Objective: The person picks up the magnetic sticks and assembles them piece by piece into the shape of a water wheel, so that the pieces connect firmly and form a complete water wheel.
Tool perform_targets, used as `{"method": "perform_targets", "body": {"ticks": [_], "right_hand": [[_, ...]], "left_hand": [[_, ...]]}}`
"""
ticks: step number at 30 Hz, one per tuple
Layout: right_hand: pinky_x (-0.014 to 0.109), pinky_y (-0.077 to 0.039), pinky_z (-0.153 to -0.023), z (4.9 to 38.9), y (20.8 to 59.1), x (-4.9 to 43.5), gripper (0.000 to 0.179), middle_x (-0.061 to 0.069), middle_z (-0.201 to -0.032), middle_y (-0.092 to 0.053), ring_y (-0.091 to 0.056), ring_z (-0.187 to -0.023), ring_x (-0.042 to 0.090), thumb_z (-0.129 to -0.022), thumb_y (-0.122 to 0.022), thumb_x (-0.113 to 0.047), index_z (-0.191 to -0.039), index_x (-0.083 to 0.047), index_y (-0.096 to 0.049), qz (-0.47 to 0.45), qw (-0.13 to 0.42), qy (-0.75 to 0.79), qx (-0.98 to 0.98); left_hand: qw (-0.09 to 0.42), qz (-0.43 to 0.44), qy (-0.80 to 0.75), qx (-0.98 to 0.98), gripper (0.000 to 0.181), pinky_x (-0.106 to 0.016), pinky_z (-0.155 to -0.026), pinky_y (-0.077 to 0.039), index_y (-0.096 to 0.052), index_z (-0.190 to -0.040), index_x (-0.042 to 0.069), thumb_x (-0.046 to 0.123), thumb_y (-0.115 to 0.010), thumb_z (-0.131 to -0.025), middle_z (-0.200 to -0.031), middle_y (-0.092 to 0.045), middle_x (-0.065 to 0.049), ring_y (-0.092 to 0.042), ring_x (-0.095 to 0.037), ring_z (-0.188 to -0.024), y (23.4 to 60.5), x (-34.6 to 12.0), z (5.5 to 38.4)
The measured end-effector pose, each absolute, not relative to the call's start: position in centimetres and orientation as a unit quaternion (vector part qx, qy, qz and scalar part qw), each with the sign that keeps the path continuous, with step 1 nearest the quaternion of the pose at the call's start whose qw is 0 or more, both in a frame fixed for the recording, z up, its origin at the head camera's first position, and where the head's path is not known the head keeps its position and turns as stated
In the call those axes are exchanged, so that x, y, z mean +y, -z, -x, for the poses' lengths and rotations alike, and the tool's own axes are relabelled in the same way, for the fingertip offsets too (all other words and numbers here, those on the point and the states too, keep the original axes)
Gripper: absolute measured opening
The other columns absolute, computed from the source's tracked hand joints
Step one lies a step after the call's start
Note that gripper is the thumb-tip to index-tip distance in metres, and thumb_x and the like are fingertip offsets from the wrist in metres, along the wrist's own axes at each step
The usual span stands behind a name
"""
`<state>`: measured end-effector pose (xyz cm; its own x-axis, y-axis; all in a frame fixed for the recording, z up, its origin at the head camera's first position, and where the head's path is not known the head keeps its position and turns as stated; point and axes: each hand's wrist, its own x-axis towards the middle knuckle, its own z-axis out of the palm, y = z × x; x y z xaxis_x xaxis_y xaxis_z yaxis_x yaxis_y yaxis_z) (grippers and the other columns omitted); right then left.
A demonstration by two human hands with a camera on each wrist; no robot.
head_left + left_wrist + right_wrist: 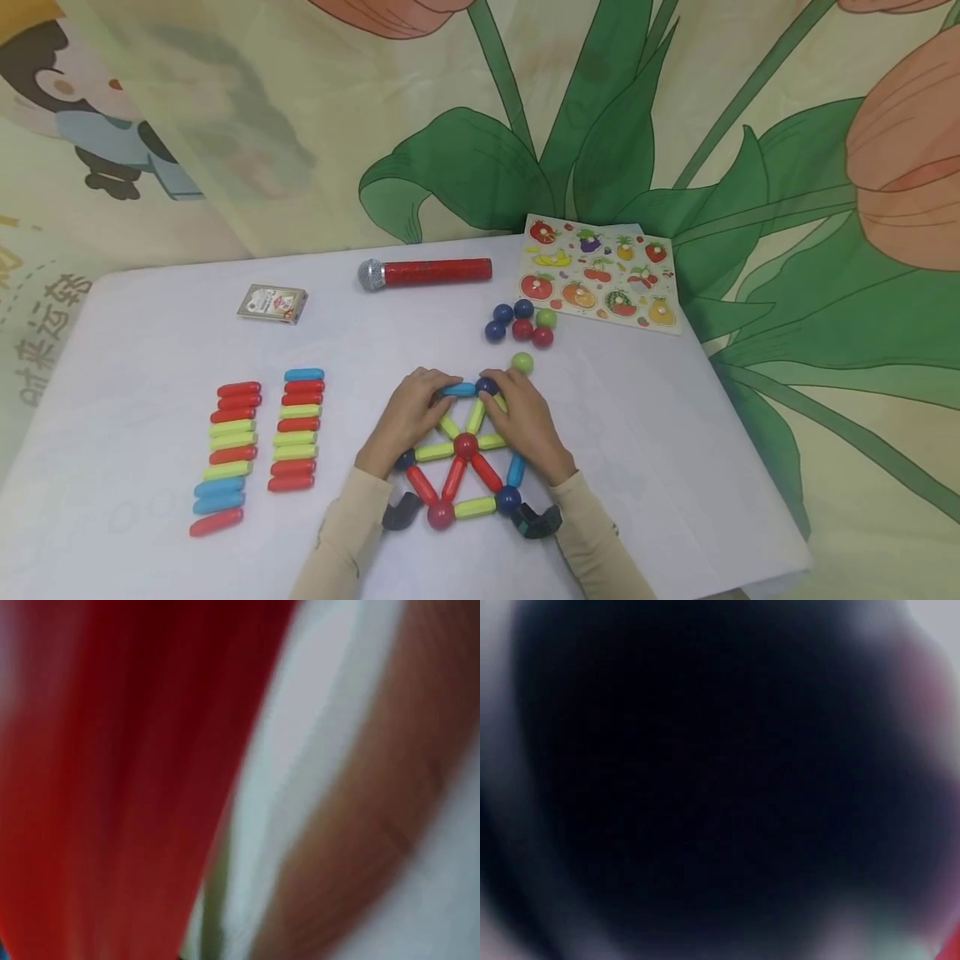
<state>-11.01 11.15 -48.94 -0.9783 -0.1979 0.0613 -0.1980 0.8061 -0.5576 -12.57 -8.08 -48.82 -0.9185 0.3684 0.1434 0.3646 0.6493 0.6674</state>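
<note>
In the head view, a wheel-like frame of coloured rods and balls lies on the table, with a red ball at its hub. My left hand pinches the left end of a light blue rod at the far side, covering that end. At the rod's other end, my right hand grips a dark blue ball between thumb and fingers. Yellow-green rods run from the hub toward both hands. A blurred red rod looms in the left wrist view; a dark blue ball fills the right wrist view.
One green ball lies just beyond my right hand, near several loose balls. Two columns of rods stand at left. Farther back are a card box, a red microphone and a fruit puzzle board.
</note>
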Motion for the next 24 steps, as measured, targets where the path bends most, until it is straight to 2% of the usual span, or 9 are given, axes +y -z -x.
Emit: {"method": "perform_targets", "body": {"ticks": [11,17,24], "right_hand": [[0.034,-0.052,-0.081,10.9,49.0,11.2,0.035,0.003,-0.104,-0.060,-0.056,-0.087,0.015,-0.093,-0.063,-0.026,-0.126,-0.014,-0.061,-0.106,0.005,-0.301,-0.948],[0.033,-0.052,-0.082,10.9,49.4,11.0,0.036,0.003,-0.104,-0.060,-0.057,-0.089,0.015,-0.092,-0.064,-0.027,-0.126,-0.016,-0.061,-0.100,0.010,-0.302,-0.948],[0.032,-0.052,-0.079,11.0,49.4,10.9,0.035,0.002,-0.102,-0.060,-0.056,-0.086,0.015,-0.092,-0.064,-0.027,-0.125,-0.016,-0.062,-0.092,0.011,-0.306,-0.947]], "left_hand": [[0.006,-0.174,-0.352,0.920,0.028,-0.025,-0.067,-0.046,-0.072,-0.111,0.012,0.015,-0.075,-0.083,-0.091,-0.068,0.001,-0.051,-0.010,-0.079,48.8,-8.3,12.3],[-0.004,-0.136,-0.359,0.923,0.035,-0.034,-0.081,-0.052,-0.068,-0.115,0.013,0.025,-0.075,-0.083,-0.106,-0.068,-0.002,-0.058,-0.017,-0.094,48.9,-9.8,11.7],[0.046,-0.084,-0.399,0.912,0.040,-0.038,-0.084,-0.053,-0.064,-0.121,0.011,0.025,-0.073,-0.085,-0.105,-0.067,-0.004,-0.061,-0.018,-0.094,48.6,-11.1,10.8]]}}
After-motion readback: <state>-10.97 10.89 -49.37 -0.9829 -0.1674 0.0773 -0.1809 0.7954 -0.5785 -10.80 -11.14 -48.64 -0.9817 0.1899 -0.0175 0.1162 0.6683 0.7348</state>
